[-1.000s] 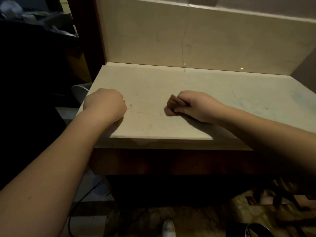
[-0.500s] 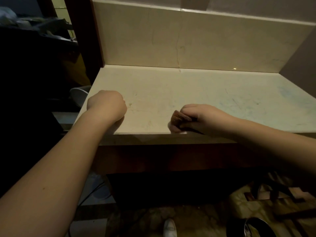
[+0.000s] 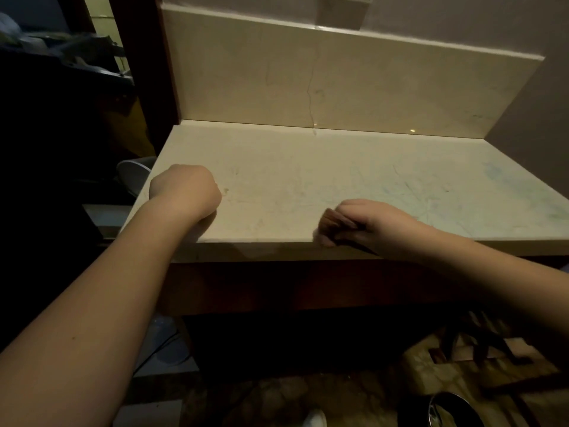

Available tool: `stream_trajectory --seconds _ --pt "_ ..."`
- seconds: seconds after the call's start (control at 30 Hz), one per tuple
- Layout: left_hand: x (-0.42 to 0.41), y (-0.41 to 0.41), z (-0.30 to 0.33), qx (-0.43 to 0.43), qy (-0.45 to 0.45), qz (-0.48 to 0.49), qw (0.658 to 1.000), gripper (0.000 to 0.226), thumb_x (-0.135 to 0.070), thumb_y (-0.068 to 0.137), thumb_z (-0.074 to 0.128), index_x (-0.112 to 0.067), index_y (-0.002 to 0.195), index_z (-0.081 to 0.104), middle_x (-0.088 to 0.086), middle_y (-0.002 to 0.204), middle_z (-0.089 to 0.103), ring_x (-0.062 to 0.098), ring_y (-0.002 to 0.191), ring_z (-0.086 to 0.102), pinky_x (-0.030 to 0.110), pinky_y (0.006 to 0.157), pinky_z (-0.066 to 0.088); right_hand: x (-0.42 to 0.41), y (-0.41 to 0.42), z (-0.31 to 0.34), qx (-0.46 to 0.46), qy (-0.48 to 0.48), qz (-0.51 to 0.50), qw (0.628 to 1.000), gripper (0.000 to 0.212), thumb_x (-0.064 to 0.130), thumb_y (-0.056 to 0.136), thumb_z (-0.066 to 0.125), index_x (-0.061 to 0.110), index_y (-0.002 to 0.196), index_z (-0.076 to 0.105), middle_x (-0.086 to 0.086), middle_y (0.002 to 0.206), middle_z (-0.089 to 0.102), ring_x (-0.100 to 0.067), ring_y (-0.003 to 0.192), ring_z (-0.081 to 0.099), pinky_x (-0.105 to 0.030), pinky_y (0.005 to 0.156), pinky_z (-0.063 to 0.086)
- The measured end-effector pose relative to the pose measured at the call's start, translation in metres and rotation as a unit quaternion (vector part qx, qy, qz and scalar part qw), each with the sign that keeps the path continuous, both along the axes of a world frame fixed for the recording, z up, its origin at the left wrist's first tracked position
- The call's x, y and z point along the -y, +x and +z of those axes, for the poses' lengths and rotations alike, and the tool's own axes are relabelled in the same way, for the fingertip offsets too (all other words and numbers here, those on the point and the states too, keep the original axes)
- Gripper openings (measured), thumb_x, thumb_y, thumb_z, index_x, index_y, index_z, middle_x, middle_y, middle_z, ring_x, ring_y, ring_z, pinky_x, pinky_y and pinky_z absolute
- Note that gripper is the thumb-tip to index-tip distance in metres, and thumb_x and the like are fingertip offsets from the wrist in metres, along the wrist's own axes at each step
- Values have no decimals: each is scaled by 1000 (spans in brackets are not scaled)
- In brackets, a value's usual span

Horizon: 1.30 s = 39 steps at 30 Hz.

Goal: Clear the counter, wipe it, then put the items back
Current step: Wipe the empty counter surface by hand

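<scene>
A cream stone counter (image 3: 308, 167) with faint bluish smears on its right part fills the middle of the view, bare of items. My right hand (image 3: 372, 224) is closed around a small brown cloth (image 3: 331, 221) and presses it on the counter at the front edge. My left hand (image 3: 184, 191) is a closed fist resting on the counter's front left corner, holding nothing visible.
A cream backsplash (image 3: 338, 87) rises behind the counter, with a grey wall at the right. Dark clutter and a pale round object (image 3: 132, 177) lie left of the counter. On the floor below are a dark metal bowl (image 3: 452, 411) and a wooden frame (image 3: 492, 349).
My right hand has dragged the cloth from the counter's middle toward me to the front edge, and a little to the right. My left fist has stayed in place.
</scene>
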<state>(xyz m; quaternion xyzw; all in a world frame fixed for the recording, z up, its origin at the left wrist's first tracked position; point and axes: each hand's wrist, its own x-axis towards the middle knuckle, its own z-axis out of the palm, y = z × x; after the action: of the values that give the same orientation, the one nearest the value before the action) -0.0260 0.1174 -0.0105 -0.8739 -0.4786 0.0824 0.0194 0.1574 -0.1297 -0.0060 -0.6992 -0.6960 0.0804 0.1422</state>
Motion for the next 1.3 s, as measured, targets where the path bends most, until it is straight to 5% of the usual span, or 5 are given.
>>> stream_trajectory --seconds 0.43,0.7,0.87,1.13,1.3 --pt "18 -1 -2 -13 47 -15 999 33 -5 80 56 -12 112 59 14 105 57 29 89 47 40 68 41 -21 -16 -2 17 28 31 999 16 28 90 62 14 96 66 0 90 59 -18 86 56 -36 74 44" --pt "28 -3 -3 139 6 16 990 33 -40 98 38 -17 108 60 6 97 57 27 90 54 43 82 50 -31 38 14 68 -29 -105 992 13 33 94 55 24 87 48 6 88 49 -16 82 48 -31 68 32" --pt "86 20 14 175 -53 -97 978 42 -47 96 44 -16 120 60 3 124 59 25 113 52 39 94 42 -96 70 11 89 -23 -138 986 11 32 96 52 21 99 50 -1 100 51 -20 88 47 -31 74 32" --pt "105 45 13 126 -67 -126 982 52 -57 93 44 -22 131 52 2 144 45 22 128 44 40 102 39 -46 47 7 40 -24 6 999 10 38 93 55 29 95 51 14 87 42 -6 76 41 -22 64 30" --pt "108 56 20 82 -73 -123 986 43 -61 90 46 -25 111 54 -2 132 51 21 118 47 39 91 44 -77 63 7 34 -14 -8 999 13 35 95 53 23 100 55 8 95 49 -15 86 49 -28 71 35"
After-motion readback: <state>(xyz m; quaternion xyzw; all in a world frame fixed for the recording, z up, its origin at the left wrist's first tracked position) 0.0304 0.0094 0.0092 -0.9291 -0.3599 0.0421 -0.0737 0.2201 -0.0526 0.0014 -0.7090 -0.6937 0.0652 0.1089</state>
